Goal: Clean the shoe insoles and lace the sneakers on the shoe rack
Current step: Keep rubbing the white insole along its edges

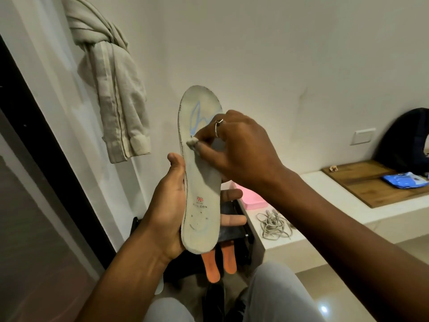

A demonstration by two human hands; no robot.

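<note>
A pale grey insole (201,182) with a small flag print stands upright in front of me, toe end up. My left hand (170,205) grips it from the left and behind at the heel half. My right hand (236,145), with a ring on one finger, pinches a small white wad (192,143) against the insole's upper left part. Two orange insoles (219,263) stick out below on the dark shoe rack (232,231). A tangle of grey laces (274,225) lies on the white ledge to the right.
A pink box (251,201) sits on the white ledge (325,205) behind my right wrist. Farther right are a wooden board (371,182), a blue packet (405,180) and a dark bag (408,138). A beige garment (116,89) hangs on the wall at left.
</note>
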